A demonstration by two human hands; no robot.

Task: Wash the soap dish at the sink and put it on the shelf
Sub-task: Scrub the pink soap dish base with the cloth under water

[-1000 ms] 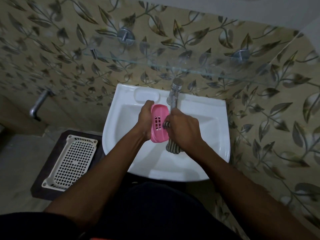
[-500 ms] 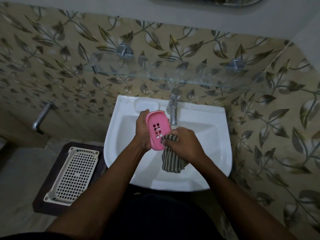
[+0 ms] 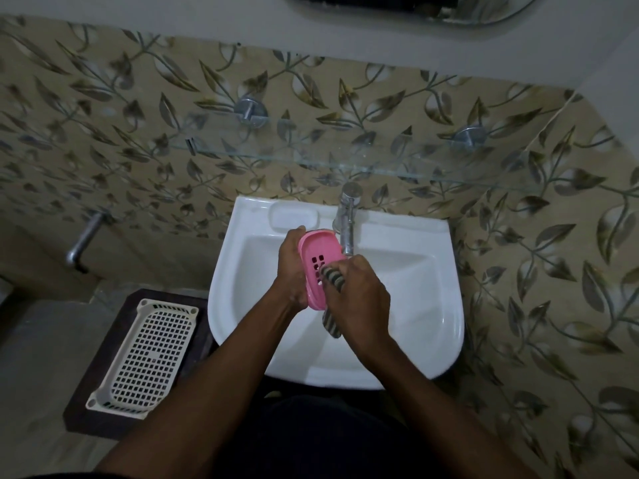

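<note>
Over the white sink (image 3: 425,305) my left hand (image 3: 292,267) grips a pink soap dish (image 3: 316,257) by its left edge, tilted with the slotted inside facing right. My right hand (image 3: 359,299) holds a striped grey cloth (image 3: 332,276) and presses it into the lower part of the dish; the cloth's tail hangs below my palm. The chrome tap (image 3: 347,219) stands just behind the dish. A glass shelf (image 3: 380,160) runs along the wall above the sink.
A white perforated basket (image 3: 145,354) lies on a dark stool (image 3: 103,420) left of the sink. A metal pipe tap (image 3: 83,240) sticks out of the wall at the left. Leaf-patterned tiles cover the walls, and a mirror's lower edge (image 3: 415,12) shows at the top.
The view has tilted upward, showing more wall and the mirror. My right hand has slid the cloth along the inside of the dish, while my left hand keeps its hold.
</note>
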